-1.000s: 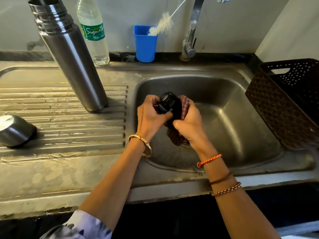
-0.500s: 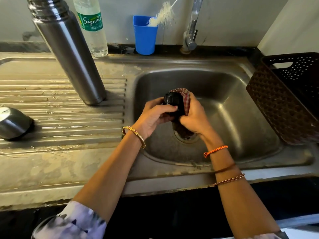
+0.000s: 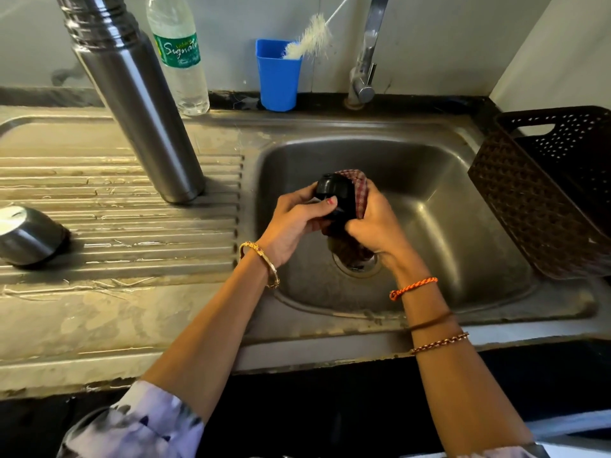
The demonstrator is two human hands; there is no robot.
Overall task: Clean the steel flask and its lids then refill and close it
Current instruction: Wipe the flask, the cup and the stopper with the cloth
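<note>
Wiping goes on over the sink basin [image 3: 429, 200] in the head view: the left hand [image 3: 294, 219] grips the black inner lid [image 3: 332, 196], thumb laid across its side, while the right hand [image 3: 375, 223] holds a checked cloth [image 3: 360, 190] bunched against the lid's far side. Compared with the frame a second ago, both hands have drifted a little toward the basin's middle and now sit above the drain [image 3: 357, 266], the cloth's tail hanging toward it; the cloth also wraps higher round the lid. That suggests the rubbing of this lid is under way and not finished.

The steel flask [image 3: 139, 104] stands open and upright on the ribbed drainboard [image 3: 99, 200], close to the basin's left rim, and the steel cup lid [image 3: 29, 236] lies mouth-down near the worktop's left edge. Neither has shifted. Refilling and closing look like later steps.

Room to work seems good: the basin is wide, and the hands are well apart from its walls. The brown basket [image 3: 542, 200] tilts into the basin's right rim, so a swing to the right would likely meet it. The tap [image 3: 367, 61] stands at the back rim, with the blue cup [image 3: 277, 77] holding a bottle brush [image 3: 310, 38] beside it and the water bottle [image 3: 180, 54] just behind the flask. A sideways elbow on the left could knock the tall flask.
</note>
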